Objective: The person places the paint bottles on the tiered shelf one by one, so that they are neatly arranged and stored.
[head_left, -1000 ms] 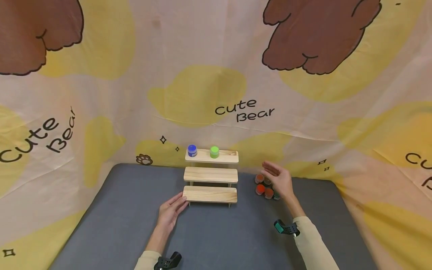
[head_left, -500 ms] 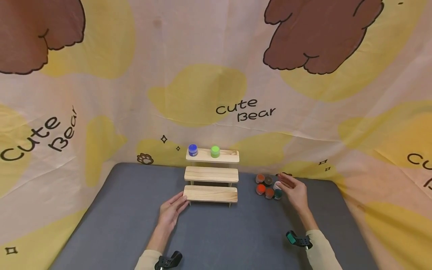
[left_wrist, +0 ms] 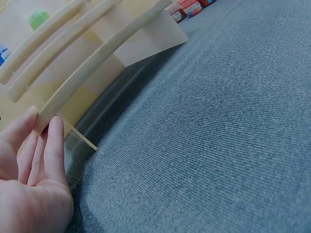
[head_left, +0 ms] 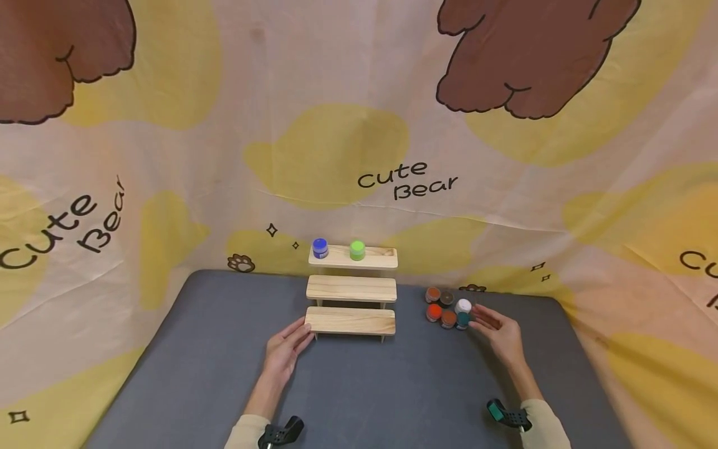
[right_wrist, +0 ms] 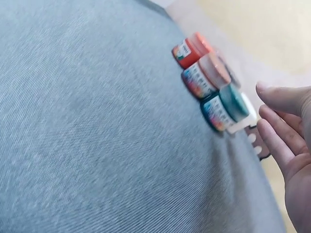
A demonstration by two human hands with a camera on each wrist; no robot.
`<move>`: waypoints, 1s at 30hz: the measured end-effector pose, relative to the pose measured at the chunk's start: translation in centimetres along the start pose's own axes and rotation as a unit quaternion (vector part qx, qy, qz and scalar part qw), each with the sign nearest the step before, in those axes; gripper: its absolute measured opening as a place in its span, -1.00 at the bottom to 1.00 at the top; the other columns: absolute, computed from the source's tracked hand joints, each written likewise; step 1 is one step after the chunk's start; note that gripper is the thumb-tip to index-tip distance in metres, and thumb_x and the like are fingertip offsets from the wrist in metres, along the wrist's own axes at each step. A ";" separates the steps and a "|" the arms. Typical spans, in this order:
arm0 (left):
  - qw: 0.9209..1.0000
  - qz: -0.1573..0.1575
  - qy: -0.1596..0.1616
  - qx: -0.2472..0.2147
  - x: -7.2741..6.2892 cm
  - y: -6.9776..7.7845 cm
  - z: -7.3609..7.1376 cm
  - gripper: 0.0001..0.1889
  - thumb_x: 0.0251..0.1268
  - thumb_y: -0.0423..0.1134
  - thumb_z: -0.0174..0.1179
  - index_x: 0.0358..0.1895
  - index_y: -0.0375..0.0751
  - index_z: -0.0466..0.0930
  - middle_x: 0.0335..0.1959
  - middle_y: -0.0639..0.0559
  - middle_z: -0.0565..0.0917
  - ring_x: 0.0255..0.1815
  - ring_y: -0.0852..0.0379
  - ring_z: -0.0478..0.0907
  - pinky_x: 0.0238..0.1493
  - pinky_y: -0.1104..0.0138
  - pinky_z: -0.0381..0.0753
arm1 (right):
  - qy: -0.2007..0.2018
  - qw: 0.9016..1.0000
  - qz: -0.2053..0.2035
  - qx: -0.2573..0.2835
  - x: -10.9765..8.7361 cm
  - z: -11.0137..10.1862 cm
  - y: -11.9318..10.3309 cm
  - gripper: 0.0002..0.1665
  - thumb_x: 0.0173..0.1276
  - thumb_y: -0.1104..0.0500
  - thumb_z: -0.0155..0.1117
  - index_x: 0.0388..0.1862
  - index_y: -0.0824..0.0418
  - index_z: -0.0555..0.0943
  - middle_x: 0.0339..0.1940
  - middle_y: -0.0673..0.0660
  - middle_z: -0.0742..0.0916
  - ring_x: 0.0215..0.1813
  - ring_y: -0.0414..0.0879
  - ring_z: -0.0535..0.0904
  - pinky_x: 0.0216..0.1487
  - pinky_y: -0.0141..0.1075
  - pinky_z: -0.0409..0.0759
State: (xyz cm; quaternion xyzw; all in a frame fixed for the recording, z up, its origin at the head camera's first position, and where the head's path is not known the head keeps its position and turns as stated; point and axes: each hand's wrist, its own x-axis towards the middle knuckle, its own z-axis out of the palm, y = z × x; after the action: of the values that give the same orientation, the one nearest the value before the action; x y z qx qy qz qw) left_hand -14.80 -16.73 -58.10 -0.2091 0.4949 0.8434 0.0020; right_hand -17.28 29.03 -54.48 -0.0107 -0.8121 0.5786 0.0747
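Six round, mixed-colour jars sit clustered on the grey desk, perhaps for easy reach, beside the relaxed, empty right grip. The left grip pinches the pale wooden three-tier shelf, likely steadying it

Grey-blue fabric-topped counter is spreading out | three-tier wooden stand is standing on it, blue jar and green jar sitting up top | rightward, red jar, dark brown jar, white jar, teal jar, two rust-orange jars are huddling!
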 end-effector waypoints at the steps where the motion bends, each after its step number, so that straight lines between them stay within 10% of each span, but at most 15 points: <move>1: 1.000 0.000 0.001 -0.001 0.0 0.0 0.0 -0.47 0.24 -0.52 0.28 0.27 -0.59 0.38 0.06 -0.26 0.64 -0.10 0.12 0.69 0.11 0.24 0.69 | -0.004 1.000 0.002 0.001 -0.1 0.0 0.2 -0.44 0.25 0.33 0.41 0.21 0.48 0.52 0.10 0.45 0.64 0.00 -0.18 0.69 -0.08 -0.54 0.69; 18: 1.000 0.006 -0.006 -0.004 -0.1 -0.1 0.0 -0.47 0.26 -0.52 0.26 0.28 -0.60 0.36 0.14 -0.32 0.58 -0.11 0.12 0.70 0.11 0.27 0.68 | -0.044 0.998 0.017 -0.030 0.4 0.4 3.6 -0.41 0.22 0.31 0.45 0.22 0.44 0.54 0.12 0.44 0.63 -0.05 -0.39 0.64 -0.10 -0.54 0.70; 30: 1.000 0.005 -0.010 0.010 -0.3 0.1 0.2 -0.45 0.27 -0.49 0.27 0.30 -0.57 0.35 0.20 -0.33 0.52 -0.09 0.16 0.68 0.14 0.29 0.67 | -0.016 0.999 0.009 -0.050 0.3 1.9 3.5 -0.40 0.19 0.29 0.48 0.22 0.40 0.56 0.20 0.43 0.59 0.14 0.10 0.62 -0.03 -0.60 0.65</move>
State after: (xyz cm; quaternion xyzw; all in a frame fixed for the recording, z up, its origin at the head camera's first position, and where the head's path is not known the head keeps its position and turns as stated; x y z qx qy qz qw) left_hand -14.62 -16.57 -57.88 -0.1979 0.5045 0.8404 0.0047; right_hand -18.11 28.49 -58.36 -0.0126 -0.8412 0.5377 0.0559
